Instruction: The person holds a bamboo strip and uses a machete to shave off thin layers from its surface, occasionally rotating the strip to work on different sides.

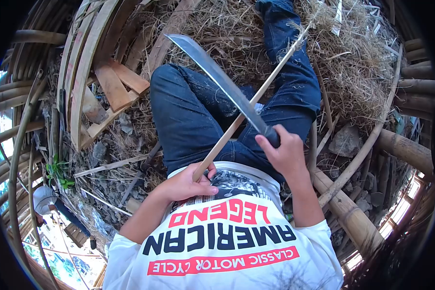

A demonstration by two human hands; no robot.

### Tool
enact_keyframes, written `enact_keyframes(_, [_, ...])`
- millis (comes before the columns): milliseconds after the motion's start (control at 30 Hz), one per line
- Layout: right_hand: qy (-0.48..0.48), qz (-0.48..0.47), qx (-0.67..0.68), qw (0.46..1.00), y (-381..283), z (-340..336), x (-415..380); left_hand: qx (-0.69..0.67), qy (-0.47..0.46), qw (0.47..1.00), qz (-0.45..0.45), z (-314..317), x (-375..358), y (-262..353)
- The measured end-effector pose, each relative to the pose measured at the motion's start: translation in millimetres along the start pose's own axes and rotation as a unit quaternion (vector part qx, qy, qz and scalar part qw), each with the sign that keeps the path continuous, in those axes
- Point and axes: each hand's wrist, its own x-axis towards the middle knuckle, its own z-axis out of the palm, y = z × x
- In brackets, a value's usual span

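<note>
My right hand [286, 151] is wrapped round the dark handle of a machete [217, 77], whose long blade points up and to the left over my legs. Close to my waist, my left hand [188, 183] grips the near end of a thin bamboo strip [270, 79]. The strip slants away to the upper right, past my outstretched leg. Blade and strip cross in front of my lap, the blade lying over the strip in this view. Pale dust and bits of fibre dot my jeans [183, 111].
Curly shavings [357, 82] heap up at the upper right. Wooden planks [89, 63] and short offcuts lie at the upper left. A thick bamboo pole [348, 208] and a stone [345, 140] are on my right. Bamboo rails [24, 125] edge the left side.
</note>
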Motion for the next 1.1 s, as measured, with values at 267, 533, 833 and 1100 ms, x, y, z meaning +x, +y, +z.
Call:
enact_keyframes(267, [-0.118, -0.055, -0.026, 0.991, -38, 6, -42, -0.003, 0.028, 0.999, 0.031, -1, 4, -10])
enact_keyframes(533, [-0.030, 0.048, -0.102, 0.993, -20, -21, -22, 0.056, 0.039, 0.997, 0.030, 8, 3, -7])
enact_keyframes(833, [-0.104, -0.042, -0.129, 0.985, -23, -12, -34, 0.049, 0.025, 0.997, 0.051, 5, 3, -11])
enact_keyframes(1100, [-0.053, 0.057, -0.081, 0.994, -9, -15, -18, 0.037, -0.027, 0.998, 0.038, 1, 3, -5])
